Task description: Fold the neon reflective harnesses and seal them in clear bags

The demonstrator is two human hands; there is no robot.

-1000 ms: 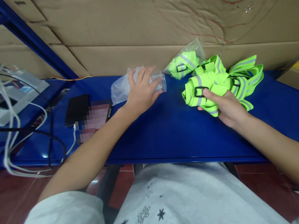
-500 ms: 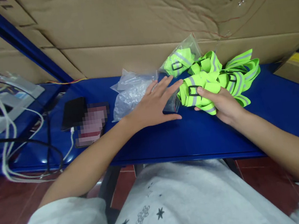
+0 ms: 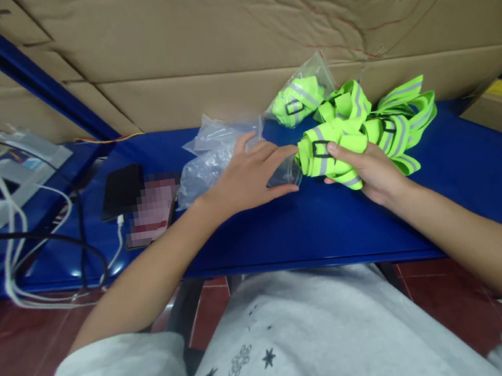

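Observation:
My right hand [image 3: 370, 172] grips a folded neon-green reflective strap [image 3: 328, 158] with grey stripes and a black buckle, just above the blue table [image 3: 313, 229]. My left hand [image 3: 249, 176] lies on a heap of clear plastic bags [image 3: 209, 153]; its thumb and fingers pinch the mouth of one bag [image 3: 287, 173] right beside the strap. More loose green straps [image 3: 403, 120] are piled behind my right hand. A sealed bag holding a green strap [image 3: 296, 91] rests at the back by the cardboard.
A black phone [image 3: 121, 189] and a second phone on a white cable [image 3: 154, 211] lie left of the bags. Tangled white and black cables [image 3: 26, 219] and papers crowd the far left. Cardboard sheets [image 3: 231, 47] wall off the back. A blue shelf post [image 3: 29, 70] slants at upper left.
My left hand left the bag heap with one clear bag, slid right and now pinches its mouth open beside the strap. My right hand brought the folded strap slightly left toward it.

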